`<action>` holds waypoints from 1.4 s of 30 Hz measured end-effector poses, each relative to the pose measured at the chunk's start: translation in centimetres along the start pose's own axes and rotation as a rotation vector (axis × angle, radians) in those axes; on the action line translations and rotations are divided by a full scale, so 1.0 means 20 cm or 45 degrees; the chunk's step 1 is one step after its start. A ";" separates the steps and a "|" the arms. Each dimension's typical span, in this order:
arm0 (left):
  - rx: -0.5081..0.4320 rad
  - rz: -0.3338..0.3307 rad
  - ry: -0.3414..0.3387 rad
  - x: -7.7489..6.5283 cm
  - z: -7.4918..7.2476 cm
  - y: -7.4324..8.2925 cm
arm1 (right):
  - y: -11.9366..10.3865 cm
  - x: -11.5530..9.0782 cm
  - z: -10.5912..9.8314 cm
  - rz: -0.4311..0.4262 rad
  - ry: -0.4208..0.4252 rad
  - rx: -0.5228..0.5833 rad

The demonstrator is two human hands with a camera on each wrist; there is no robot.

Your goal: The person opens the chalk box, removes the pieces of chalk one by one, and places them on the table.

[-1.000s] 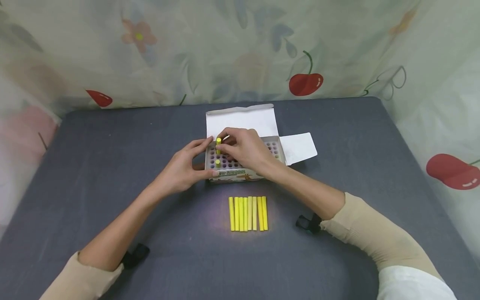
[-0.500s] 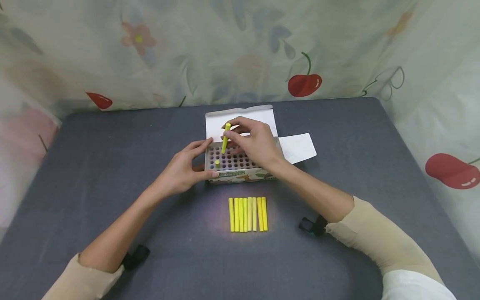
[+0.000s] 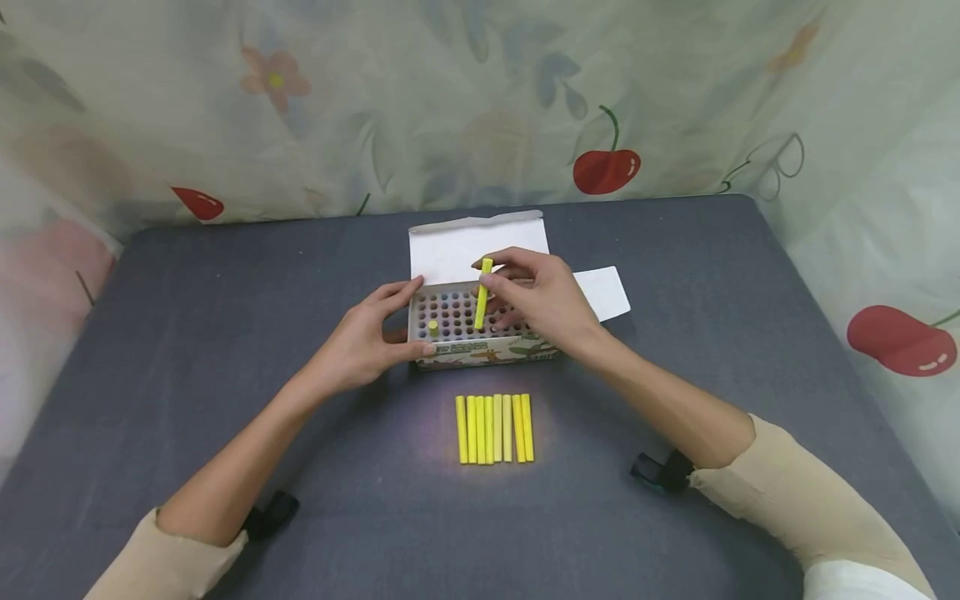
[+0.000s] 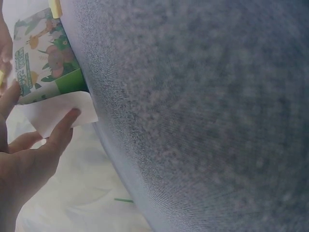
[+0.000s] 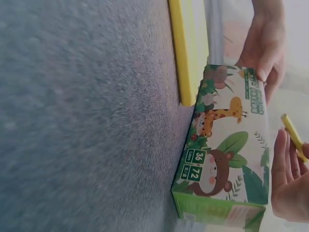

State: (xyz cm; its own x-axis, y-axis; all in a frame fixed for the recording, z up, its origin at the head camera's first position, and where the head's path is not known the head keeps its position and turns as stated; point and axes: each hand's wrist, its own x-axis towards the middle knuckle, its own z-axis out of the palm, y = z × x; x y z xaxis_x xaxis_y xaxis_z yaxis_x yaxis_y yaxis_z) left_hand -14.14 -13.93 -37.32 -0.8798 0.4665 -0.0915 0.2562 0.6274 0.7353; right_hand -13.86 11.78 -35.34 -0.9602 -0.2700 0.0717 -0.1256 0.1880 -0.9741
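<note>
My right hand (image 3: pixel 551 300) pinches a yellow chalk stick (image 3: pixel 482 293) near its upper end. The stick stands slightly tilted, its lower end over the holed insert (image 3: pixel 457 314) of an open cardboard box (image 3: pixel 487 353). One yellow stick (image 3: pixel 432 328) stands in a hole at the box's front left. With thumb at the front corner and fingers at the back, my left hand (image 3: pixel 375 333) grips the box's left end; its fingers lie against a white side flap (image 4: pixel 60 113) in the left wrist view. In the right wrist view, animal pictures cover the box's front (image 5: pixel 224 140).
A row of several yellow chalk sticks (image 3: pixel 489 429) lies on the dark cloth-covered table (image 3: pixel 337 500) in front of the box. The box's white lid (image 3: pixel 476 242) is folded back, and a white flap (image 3: pixel 606 292) sticks out on the right. A patterned curtain (image 3: pixel 450 108) hangs behind.
My right hand has lifted the chalk stick out from the insert's back left and carried it right and toward the front. My left hand has stayed on the box.
</note>
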 end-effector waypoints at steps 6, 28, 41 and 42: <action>0.025 0.006 0.004 0.00 0.00 0.00 | -0.01 -0.09 -0.06 0.067 -0.012 0.006; 0.024 0.006 -0.005 0.00 -0.01 0.00 | 0.08 -0.33 -0.19 0.221 -0.078 -0.066; 0.043 0.009 -0.004 0.00 -0.01 0.00 | 0.17 -0.44 -0.17 0.289 -0.148 -0.063; 0.043 0.011 -0.004 0.00 -0.01 0.00 | 0.18 -0.44 -0.17 0.294 -0.152 -0.065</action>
State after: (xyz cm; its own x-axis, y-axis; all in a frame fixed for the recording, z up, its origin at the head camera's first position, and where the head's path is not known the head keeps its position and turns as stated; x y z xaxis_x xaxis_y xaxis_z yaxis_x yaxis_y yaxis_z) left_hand -14.21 -14.06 -37.30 -0.8764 0.4736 -0.0872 0.2772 0.6442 0.7129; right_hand -6.68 18.03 -38.82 -0.9291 -0.3231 -0.1800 0.0781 0.3045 -0.9493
